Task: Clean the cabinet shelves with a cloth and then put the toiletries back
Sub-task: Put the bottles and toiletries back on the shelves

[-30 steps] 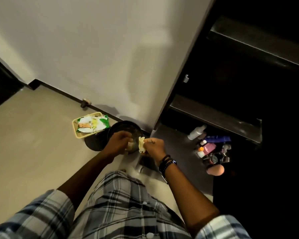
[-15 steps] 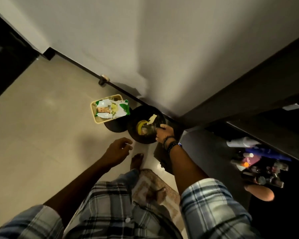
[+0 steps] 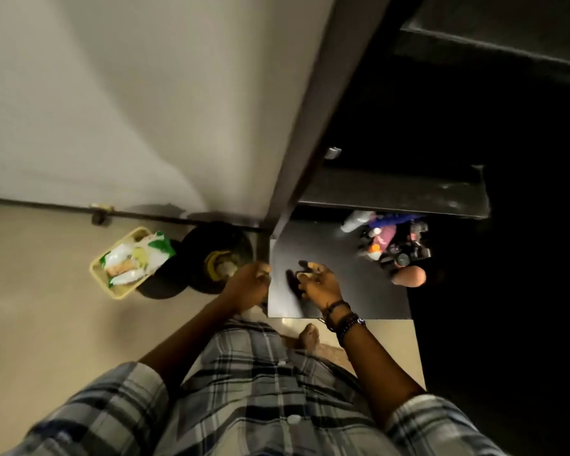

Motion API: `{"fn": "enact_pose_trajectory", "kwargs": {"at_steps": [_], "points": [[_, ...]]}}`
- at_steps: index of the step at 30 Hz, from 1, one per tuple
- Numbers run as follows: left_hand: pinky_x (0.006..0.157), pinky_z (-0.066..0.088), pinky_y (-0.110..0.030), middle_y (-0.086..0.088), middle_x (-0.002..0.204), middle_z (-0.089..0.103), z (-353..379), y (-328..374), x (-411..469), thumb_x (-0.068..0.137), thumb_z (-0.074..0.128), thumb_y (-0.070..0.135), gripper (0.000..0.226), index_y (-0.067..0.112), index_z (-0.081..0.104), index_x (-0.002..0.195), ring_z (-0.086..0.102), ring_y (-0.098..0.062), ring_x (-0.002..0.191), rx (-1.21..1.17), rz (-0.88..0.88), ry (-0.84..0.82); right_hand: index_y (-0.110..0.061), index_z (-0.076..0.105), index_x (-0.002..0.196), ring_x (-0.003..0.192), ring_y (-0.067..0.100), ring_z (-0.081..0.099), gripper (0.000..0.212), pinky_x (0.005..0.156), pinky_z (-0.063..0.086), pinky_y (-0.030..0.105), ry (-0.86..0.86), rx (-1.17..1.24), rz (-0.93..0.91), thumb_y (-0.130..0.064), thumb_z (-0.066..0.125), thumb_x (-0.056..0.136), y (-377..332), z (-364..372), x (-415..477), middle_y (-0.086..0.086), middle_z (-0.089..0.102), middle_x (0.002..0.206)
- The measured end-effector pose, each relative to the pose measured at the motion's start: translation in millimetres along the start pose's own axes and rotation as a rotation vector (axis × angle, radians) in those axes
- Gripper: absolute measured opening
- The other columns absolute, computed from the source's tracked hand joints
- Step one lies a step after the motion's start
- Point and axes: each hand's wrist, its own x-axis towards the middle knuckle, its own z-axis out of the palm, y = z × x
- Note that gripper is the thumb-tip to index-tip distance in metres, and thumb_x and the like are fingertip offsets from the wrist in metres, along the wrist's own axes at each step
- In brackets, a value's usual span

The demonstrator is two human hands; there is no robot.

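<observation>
The dark cabinet stands open on the right. Its bottom shelf (image 3: 343, 297) carries a cluster of toiletries (image 3: 392, 241) at the back, with a white bottle (image 3: 352, 222) and a peach rounded thing (image 3: 408, 276). My right hand (image 3: 316, 284) hovers over the shelf's front left part, fingers curled, with small pale patches at the fingertips. My left hand (image 3: 247, 286) is just left of the shelf edge, fingers curled under. Blur hides whether either hand holds anything. No cloth is plainly visible.
A black round bin (image 3: 195, 245) with something yellow inside stands on the floor beside the cabinet. Left of it is a yellow basket (image 3: 119, 291) holding a green-and-white packet (image 3: 135, 261). An upper shelf (image 3: 392, 195) overhangs the toiletries. My bare foot (image 3: 308, 335) is on a mat.
Both hands held a pale piece over the bin. The right hand then reached into the bin and has now swung right over the bottom shelf. The left hand came up beside it.
</observation>
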Motion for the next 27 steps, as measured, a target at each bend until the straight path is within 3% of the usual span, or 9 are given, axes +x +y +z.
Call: {"fn": "enact_pose_trajectory", "kwargs": {"at_steps": [2,4,7,8,11,16,20,24,27], "points": [[0.066,0.044,-0.037,-0.02,0.07,0.056,14.3,33.4,6.0,0.073,0.037,0.03,0.027,0.008,0.051,0.07,0.061,-0.04,0.076,0.042,0.068,-0.002,-0.01,0.061,0.094,0.067,0.011,0.057,0.015,0.066,0.052,0.02,0.134,0.035,-0.076,0.002,0.059,0.086,-3.7,-33.4,1.3,0.004,0.061,0.083],[0.074,0.048,-0.039,-0.023,0.085,0.064,30.7,60.4,10.6,0.075,0.04,0.031,0.04,-0.002,0.058,0.088,0.062,-0.039,0.084,0.066,0.139,0.025,-0.017,0.06,0.086,0.074,0.015,0.052,0.013,0.078,0.049,0.031,0.23,-0.051,-0.143,-0.004,0.061,0.084,-6.9,-64.3,3.1,-0.002,0.059,0.078],[0.086,0.049,-0.039,-0.021,0.103,0.066,54.7,93.7,18.8,0.074,0.037,0.045,0.057,0.005,0.06,0.108,0.062,-0.038,0.1,0.075,0.201,0.104,-0.019,0.06,0.072,0.065,0.015,0.046,0.013,0.066,0.046,0.026,0.343,-0.02,-0.245,-0.009,0.062,0.079,-13.9,-102.8,6.8,-0.005,0.05,0.061],[0.09,0.048,-0.039,-0.02,0.111,0.066,59.5,104.1,19.9,0.074,0.038,0.045,0.059,0.008,0.059,0.115,0.06,-0.038,0.107,0.1,0.199,0.115,-0.015,0.063,0.076,0.063,0.014,0.048,0.003,0.065,0.046,0.027,0.395,-0.025,-0.283,-0.014,0.064,0.079,-18.2,-114.1,5.9,-0.004,0.051,0.061],[0.103,0.042,-0.044,-0.019,0.133,0.053,72.5,133.4,32.3,0.073,0.046,0.035,0.069,0.008,0.042,0.137,0.05,-0.036,0.123,0.195,0.263,0.121,-0.01,0.065,0.101,0.074,0.017,0.059,0.021,0.072,0.049,0.027,0.502,-0.216,-0.381,-0.018,0.068,0.081,-33.1,-147.9,3.2,0.005,0.064,0.082],[0.107,0.035,-0.047,-0.016,0.14,0.042,88.8,162.5,68.7,0.076,0.044,0.044,0.074,0.013,0.032,0.142,0.038,-0.038,0.13,0.348,0.34,0.139,-0.007,0.046,0.132,0.122,0.029,0.047,0.049,0.102,0.04,0.034,0.419,-0.602,-0.529,-0.012,0.059,0.085,-50.9,-185.9,28.5,0.012,0.045,0.135],[0.097,0.044,-0.044,-0.019,0.127,0.056,92.2,187.9,82.3,0.07,0.022,0.067,0.086,0.014,0.044,0.134,0.05,-0.039,0.119,0.422,0.316,0.117,-0.006,0.042,0.133,0.125,0.034,0.04,0.045,0.103,0.038,0.037,0.294,-1.158,-0.53,-0.007,0.05,0.089,-70.0,-209.4,57.8,0.017,0.043,0.136],[0.102,0.038,-0.042,-0.02,0.136,0.05,93.8,222.3,84.9,0.093,0.032,0.044,0.053,0.008,0.052,0.127,0.046,-0.038,0.125,0.547,0.197,0.162,-0.005,0.053,0.126,0.119,0.037,0.051,0.037,0.099,0.039,0.043,0.12,-1.387,-0.581,-0.009,0.045,0.09,-90.9,-218.9,77.4,0.018,0.056,0.128],[0.104,0.038,-0.043,-0.021,0.136,0.05,98.7,223.4,89.2,0.097,0.037,0.032,0.044,0.006,0.053,0.128,0.045,-0.037,0.128,0.534,0.28,0.263,-0.013,0.048,0.133,0.128,0.034,0.043,0.042,0.107,0.035,0.043,0.109,-1.419,-0.634,-0.019,0.05,0.091,-94.1,-219.7,92.6,0.014,0.048,0.139]]}}
